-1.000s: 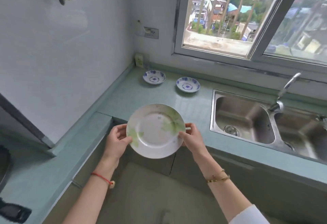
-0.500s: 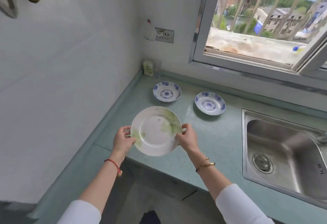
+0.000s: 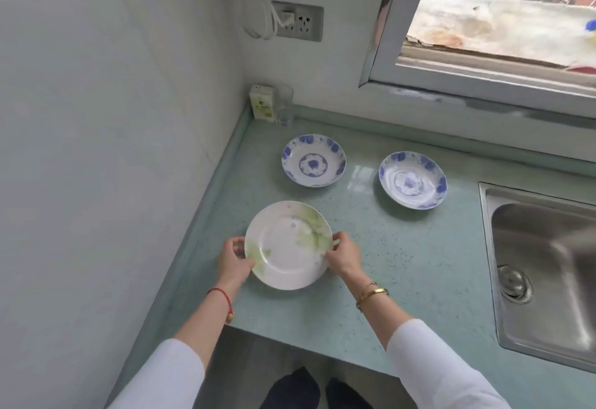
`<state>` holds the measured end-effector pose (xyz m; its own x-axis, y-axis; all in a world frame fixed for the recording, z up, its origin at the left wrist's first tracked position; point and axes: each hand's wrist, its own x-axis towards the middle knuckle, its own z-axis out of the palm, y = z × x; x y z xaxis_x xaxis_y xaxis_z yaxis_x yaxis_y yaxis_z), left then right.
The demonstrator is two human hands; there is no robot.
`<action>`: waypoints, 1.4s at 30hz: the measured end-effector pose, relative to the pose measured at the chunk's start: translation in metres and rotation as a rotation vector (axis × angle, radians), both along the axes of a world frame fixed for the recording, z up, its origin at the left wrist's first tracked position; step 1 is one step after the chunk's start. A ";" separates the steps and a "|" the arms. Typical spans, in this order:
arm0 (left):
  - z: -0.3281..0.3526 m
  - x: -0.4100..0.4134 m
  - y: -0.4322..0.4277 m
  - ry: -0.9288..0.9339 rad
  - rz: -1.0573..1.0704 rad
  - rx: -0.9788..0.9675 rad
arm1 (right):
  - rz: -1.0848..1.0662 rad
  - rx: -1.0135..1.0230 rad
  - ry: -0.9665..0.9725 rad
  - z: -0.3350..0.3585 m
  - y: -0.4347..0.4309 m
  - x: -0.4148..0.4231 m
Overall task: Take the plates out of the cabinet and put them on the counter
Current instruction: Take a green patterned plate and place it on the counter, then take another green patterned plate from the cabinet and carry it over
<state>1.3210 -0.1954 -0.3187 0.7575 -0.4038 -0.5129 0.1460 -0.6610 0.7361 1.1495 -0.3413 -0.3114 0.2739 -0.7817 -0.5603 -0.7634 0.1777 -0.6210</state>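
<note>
A white plate with green leaf print [image 3: 288,245] lies low over the pale green counter [image 3: 403,266], near its left edge; whether it touches the surface I cannot tell. My left hand [image 3: 233,258] grips its left rim and my right hand [image 3: 343,255] grips its right rim. Two blue-patterned dishes rest on the counter behind it: one [image 3: 313,160] toward the corner, the other [image 3: 412,180] to its right. The cabinet is out of view.
A steel sink [image 3: 545,266] is set into the counter at the right. A small carton [image 3: 262,102] and a glass [image 3: 285,107] stand in the back corner under a wall socket [image 3: 298,21]. The white wall runs along the left; a window sits above.
Both hands have carried the green-print plate forward and down, from in front of the counter edge to low over the counter surface. My view has tilted further down.
</note>
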 end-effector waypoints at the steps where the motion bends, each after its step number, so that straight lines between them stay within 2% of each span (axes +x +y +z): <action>1: -0.003 0.003 -0.001 0.009 -0.004 0.008 | 0.000 0.006 0.003 -0.002 -0.001 0.002; 24: 0.004 0.007 -0.001 0.049 0.002 0.025 | 0.002 0.056 -0.021 -0.003 -0.009 0.003; 29: 0.026 -0.002 0.016 0.008 0.121 -0.022 | 0.023 -0.023 -0.062 0.013 -0.011 -0.010; 36: 0.071 -0.057 0.050 -0.111 0.248 -0.169 | 0.120 -0.036 -0.315 0.060 -0.001 -0.029; 42: 0.095 -0.145 0.090 -0.178 0.548 -0.318 | 0.343 0.032 -0.477 0.093 0.024 -0.062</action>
<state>1.1760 -0.1055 -0.2235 0.9588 -0.0468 -0.2802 0.2577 -0.2719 0.9272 1.0873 -0.3174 -0.2185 0.7357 -0.5884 -0.3355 -0.4186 -0.0055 -0.9082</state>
